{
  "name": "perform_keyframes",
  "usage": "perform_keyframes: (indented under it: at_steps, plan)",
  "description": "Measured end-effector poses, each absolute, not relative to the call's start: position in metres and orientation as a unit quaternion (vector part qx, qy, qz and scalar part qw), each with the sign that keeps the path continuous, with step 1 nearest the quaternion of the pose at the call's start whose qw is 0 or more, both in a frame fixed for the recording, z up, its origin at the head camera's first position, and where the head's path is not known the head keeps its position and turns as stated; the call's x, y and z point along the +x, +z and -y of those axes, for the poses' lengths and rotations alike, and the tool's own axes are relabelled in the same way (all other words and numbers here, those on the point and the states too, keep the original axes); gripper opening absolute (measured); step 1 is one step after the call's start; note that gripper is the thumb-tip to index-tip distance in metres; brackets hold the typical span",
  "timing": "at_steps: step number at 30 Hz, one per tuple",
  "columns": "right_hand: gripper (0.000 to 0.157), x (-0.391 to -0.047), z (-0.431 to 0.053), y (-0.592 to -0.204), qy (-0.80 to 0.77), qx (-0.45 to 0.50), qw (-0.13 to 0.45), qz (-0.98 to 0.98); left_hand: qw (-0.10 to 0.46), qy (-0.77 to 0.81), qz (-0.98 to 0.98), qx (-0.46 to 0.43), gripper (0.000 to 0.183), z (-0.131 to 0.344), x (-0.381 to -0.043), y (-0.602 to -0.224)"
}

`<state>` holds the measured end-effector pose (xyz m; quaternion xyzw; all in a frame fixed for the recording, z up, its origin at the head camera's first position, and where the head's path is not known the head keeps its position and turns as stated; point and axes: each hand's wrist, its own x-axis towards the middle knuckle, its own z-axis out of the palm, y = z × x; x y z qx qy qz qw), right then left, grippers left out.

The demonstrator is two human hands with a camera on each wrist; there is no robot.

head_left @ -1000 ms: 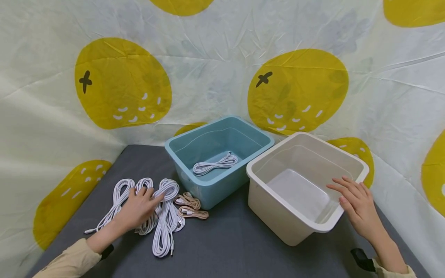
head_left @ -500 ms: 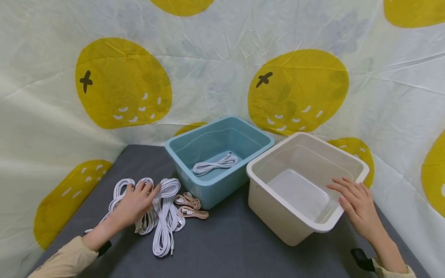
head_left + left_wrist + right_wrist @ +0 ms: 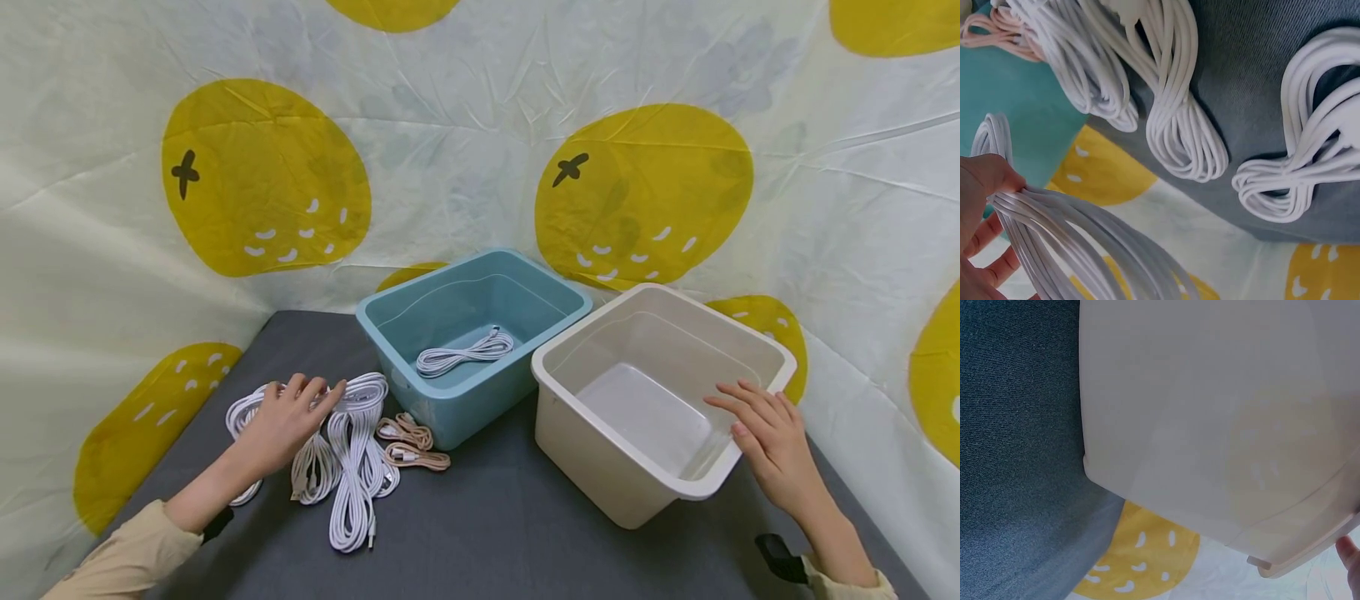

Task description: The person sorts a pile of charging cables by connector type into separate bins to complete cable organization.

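Note:
My left hand (image 3: pixel 287 418) is over the row of coiled white cables at the left of the table. In the left wrist view its thumb and fingers pinch a white cable bundle (image 3: pixel 1094 234), whose loops fan out from the grip. In the head view the hand covers much of that bundle. Other white cable bundles (image 3: pixel 1179 119) lie on the table close by, one (image 3: pixel 1279 190) apart from the rest. My right hand (image 3: pixel 776 446) rests at the right rim of the beige bin (image 3: pixel 592 462), fingers extended over the edge.
A blue bin (image 3: pixel 427 408) stands left of the beige one, holding a coiled white cable (image 3: pixel 465 354). Two small tan cables (image 3: pixel 416 457) lie by its near corner on the dark grey table (image 3: pixel 480 533). A fruit-patterned cloth (image 3: pixel 450 167) hangs behind.
My left hand has moved slightly left and away from me, raising a cable bundle. White loops beside it have shifted left. The right hand stays put.

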<state>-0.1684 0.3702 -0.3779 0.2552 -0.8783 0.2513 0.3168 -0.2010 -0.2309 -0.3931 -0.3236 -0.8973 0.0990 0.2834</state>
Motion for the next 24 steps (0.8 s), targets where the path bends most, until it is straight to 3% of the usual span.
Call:
perform_keyframes:
  at_steps: [12,24]
  plan:
    - [0.033,-0.168,-0.37,-0.377,0.252,0.252,0.312,0.881,0.305,0.097,0.886,-0.336,0.084,0.235,-0.2,-0.368]
    - [0.033,-0.169,-0.372,-0.379,0.25,0.254,0.315,0.879,0.333,0.096,0.873,-0.342,0.075,0.238,-0.202,-0.342]
